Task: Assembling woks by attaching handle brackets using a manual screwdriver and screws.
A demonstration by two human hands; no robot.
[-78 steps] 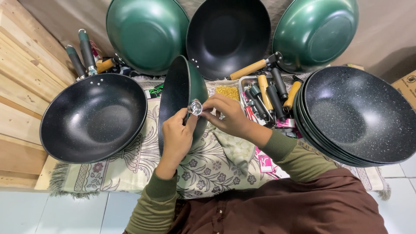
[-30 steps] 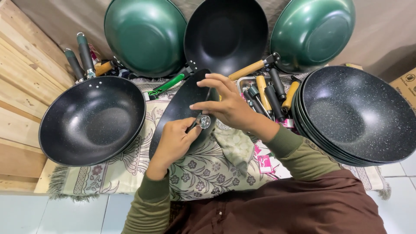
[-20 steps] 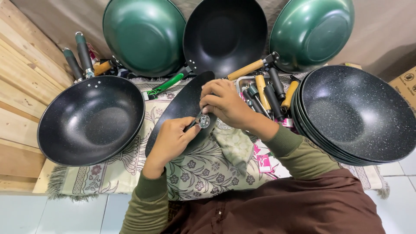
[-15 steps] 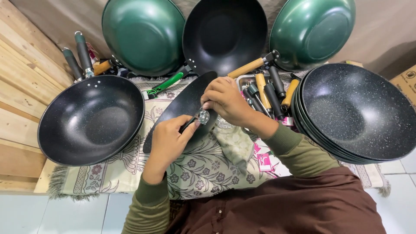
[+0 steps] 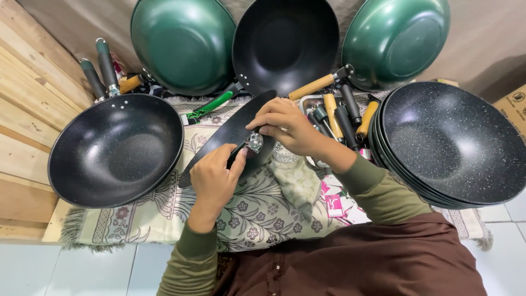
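On the floral woven mat sits everything here: to its right edge rests a stack of black speckled non-stick woks, and on its left edge lies a single black speckled wok. Above the mat's middle, a tilted black wok pan is held edge-on. The right hand clamps the pan's upper rim from above, while the left hand grips a dark-handled tool against a small shiny metal fitting on the pan. Just beyond the mat's far edge lie loose wooden and black handles.
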